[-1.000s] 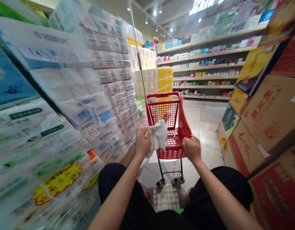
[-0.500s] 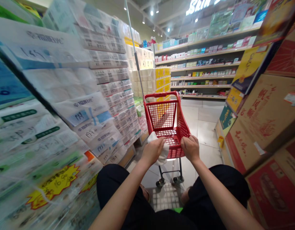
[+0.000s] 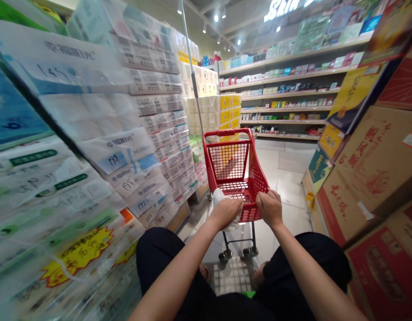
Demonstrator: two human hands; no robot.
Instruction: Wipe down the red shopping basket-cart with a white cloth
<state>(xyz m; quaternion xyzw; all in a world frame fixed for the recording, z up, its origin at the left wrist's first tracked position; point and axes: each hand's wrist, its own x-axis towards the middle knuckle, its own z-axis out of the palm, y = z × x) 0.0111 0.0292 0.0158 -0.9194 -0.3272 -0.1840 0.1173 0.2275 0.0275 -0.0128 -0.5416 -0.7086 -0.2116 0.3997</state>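
A red plastic shopping cart (image 3: 254, 174) with grid walls stands before my knees, its dark legs and wheels on the tiles. My left hand (image 3: 227, 210) is closed on a white cloth (image 3: 219, 197), which lies against the near left rim of the basket. Part of the cloth hangs below my fingers, and the rim under it is hidden. On the near right corner, my right hand (image 3: 269, 207) is wrapped round the cart's rim. The basket's slotted floor (image 3: 237, 186) shows between my hands. A thin pole (image 3: 193, 84) rises from the cart's far left side.
Stacked tissue packs (image 3: 159, 93) wall in the left side. Cardboard cartons (image 3: 376, 156) are piled close on the right. Shelves of small boxes and bottles (image 3: 286, 91) stand at the back, past a pale tiled floor (image 3: 284, 165).
My left hand has slid the cloth to the right along the near rim. My right hand keeps its hold on the corner. The view has shifted slightly.
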